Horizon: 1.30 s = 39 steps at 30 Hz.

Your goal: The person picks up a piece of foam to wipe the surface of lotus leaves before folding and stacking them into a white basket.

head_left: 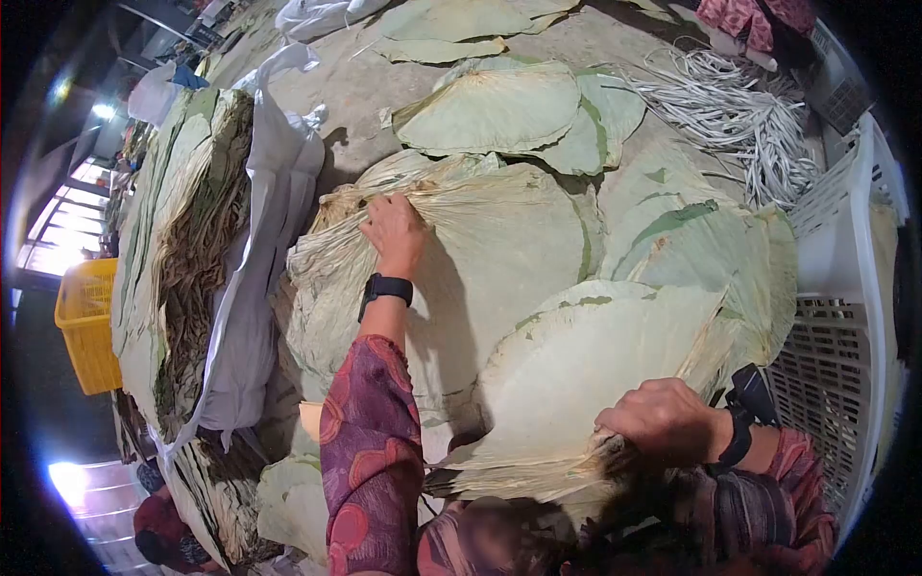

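Observation:
Large dried pale-green leaves [509, 250] lie in a pile in the middle of the view. My left hand [394, 230], with a black watch on its wrist, is closed on the gathered, creased edge of a leaf at the top left of the pile. Near the bottom right, my right hand [658, 422] is wrapped round the bunched end of another big leaf [586, 346], which fans out up and to the left. A black band circles the right wrist.
White sack [240, 317] with stacked leaves [182, 240] at left; yellow basket [88, 322] beyond. White crate [831, 336] at right. White strips [749, 115] and more leaves [490, 106] lie on the floor. Other people are partly visible at top right and bottom left.

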{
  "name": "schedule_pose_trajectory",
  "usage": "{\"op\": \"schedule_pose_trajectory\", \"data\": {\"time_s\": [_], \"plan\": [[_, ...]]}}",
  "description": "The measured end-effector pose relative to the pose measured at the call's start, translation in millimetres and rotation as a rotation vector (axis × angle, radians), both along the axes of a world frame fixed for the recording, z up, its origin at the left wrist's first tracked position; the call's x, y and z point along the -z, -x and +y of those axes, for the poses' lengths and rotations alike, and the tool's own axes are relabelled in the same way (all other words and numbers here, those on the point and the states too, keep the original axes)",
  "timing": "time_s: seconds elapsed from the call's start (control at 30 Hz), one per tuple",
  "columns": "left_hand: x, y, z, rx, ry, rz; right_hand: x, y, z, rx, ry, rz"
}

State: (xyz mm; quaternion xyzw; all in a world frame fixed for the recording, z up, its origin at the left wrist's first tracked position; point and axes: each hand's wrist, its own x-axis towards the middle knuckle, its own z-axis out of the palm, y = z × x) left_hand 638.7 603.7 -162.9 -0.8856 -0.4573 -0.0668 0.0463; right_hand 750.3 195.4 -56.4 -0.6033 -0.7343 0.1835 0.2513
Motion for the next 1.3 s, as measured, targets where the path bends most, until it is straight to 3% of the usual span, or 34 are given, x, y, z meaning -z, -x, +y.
{"op": "schedule_pose_trajectory", "data": {"time_s": [0.07,0.13,0.27,0.37,0.5,0.57,0.6,0.63,0.73,0.77,0.83,1.03,1.23,1.3], "plan": [[-3.4,7.7,1.2,0.007,0.052,-0.019,-2.0,0.9,-1.7,-0.011,0.007,-0.012],[6.0,27.2,3.4,0.343,0.072,-0.441,-7.3,1.7,-3.0,0.004,-0.029,-0.009],[-25.2,54.2,-31.6,0.291,0.270,-0.734,-5.2,3.0,-6.7,-0.025,-0.025,0.021],[-72.9,80.7,-71.9,0.285,0.312,-0.521,-7.6,5.0,-9.6,-0.051,0.077,0.013],[-153.4,109.1,-178.9,0.496,0.016,-0.601,-15.1,13.6,-4.9,-0.049,-0.060,-0.037],[-187.6,127.2,-225.2,0.548,0.066,-0.556,-25.7,14.6,-4.8,-0.071,-0.069,-0.029],[-193.6,135.3,-234.2,0.699,0.206,-0.607,-32.9,15.0,-5.0,-0.088,-0.055,-0.036],[-195.0,141.4,-240.0,0.846,0.350,-0.656,-36.4,16.5,-4.7,-0.107,-0.039,-0.041],[-182.5,136.6,-253.4,0.770,0.504,-0.637,-35.7,27.9,-10.0,-0.066,-0.063,0.076],[-170.9,138.6,-256.7,0.847,0.523,-0.635,-35.6,29.4,-11.2,-0.031,-0.082,0.129],[-163.6,138.5,-261.7,0.831,0.800,-0.585,-36.5,26.1,-11.8,-0.090,-0.083,0.105],[-141.0,135.4,-279.2,0.643,1.037,-0.799,-37.9,32.7,-4.4,-0.089,-0.141,-0.080],[-137.8,129.0,-283.2,0.591,0.841,-0.588,-35.1,40.4,5.7,-0.019,-0.188,-0.051],[-133.5,127.6,-280.9,0.609,0.823,-0.639,-34.6,44.7,6.2,0.066,-0.187,-0.032]]}}
